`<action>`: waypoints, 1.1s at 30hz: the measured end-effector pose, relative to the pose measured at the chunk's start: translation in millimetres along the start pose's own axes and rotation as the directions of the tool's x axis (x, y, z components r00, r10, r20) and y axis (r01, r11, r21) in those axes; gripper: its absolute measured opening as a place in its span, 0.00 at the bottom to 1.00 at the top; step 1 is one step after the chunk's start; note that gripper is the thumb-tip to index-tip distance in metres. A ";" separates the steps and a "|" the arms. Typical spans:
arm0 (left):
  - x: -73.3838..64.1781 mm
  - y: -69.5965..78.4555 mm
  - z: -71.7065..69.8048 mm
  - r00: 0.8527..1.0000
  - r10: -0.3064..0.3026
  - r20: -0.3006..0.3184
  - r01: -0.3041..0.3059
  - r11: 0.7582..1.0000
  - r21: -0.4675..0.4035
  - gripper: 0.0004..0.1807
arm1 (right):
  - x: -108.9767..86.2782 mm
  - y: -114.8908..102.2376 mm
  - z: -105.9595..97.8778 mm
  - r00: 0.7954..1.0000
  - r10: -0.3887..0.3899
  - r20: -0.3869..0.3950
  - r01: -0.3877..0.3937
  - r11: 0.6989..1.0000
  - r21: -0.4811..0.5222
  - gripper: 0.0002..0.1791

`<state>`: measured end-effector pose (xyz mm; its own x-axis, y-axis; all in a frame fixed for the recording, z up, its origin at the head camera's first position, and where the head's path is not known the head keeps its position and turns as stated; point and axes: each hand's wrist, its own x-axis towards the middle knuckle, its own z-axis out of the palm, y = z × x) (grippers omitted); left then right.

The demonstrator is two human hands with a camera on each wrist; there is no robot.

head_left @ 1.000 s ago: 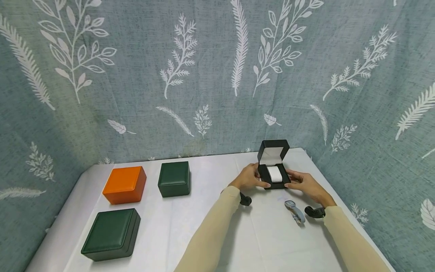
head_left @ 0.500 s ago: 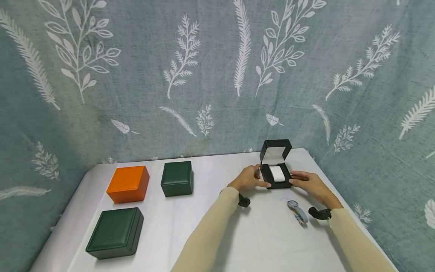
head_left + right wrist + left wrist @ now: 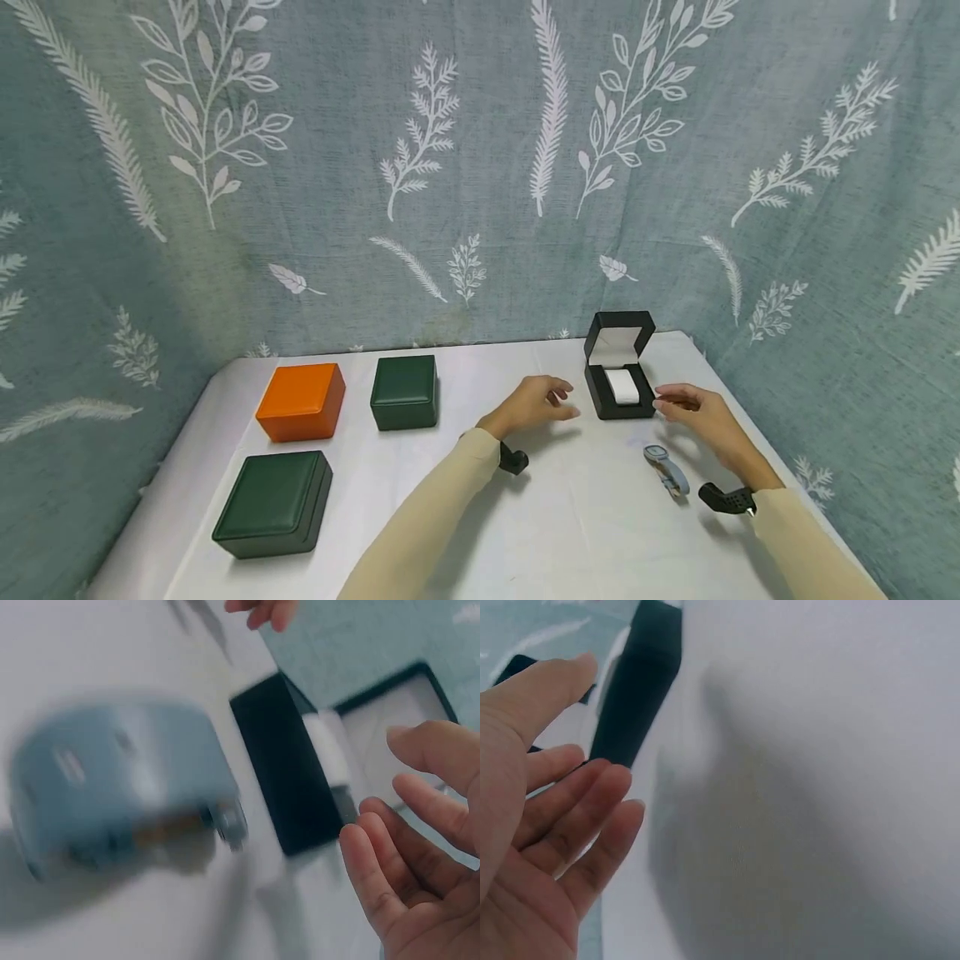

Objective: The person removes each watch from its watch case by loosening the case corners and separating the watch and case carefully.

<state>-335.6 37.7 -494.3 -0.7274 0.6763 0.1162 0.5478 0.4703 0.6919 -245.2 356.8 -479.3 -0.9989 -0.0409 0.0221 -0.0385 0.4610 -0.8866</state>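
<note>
Lid-up black box (image 3: 627,412), white cushion (image 3: 622,387) inside, between left hand (image 3: 529,406) and right hand (image 3: 703,421), both relaxed and free.

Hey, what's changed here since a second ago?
The left hand has let go of the open black box and moved leftward. The right hand sits by its right edge, contact unclear. The black box, watch, orange box and green boxes stayed put.

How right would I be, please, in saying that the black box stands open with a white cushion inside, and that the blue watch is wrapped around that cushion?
Not quite: the blue watch isn't wrapped around the white cushion; the head view shows it lying on the white table, outside the black box. That box does stand open, with the cushion inside.
</note>
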 end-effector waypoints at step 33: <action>-110.4 21.9 -28.6 0.984 0.176 0.027 -0.177 0.983 0.039 0.23 | -36.1 -44.9 102.6 0.949 -0.239 0.207 0.227 0.970 0.084 0.23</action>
<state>-255.2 -42.9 -471.5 -0.6085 0.7633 0.2171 0.6836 0.3652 0.6320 -204.8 246.6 -487.7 -0.9331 -0.3322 0.1377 -0.2615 0.3638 -0.8940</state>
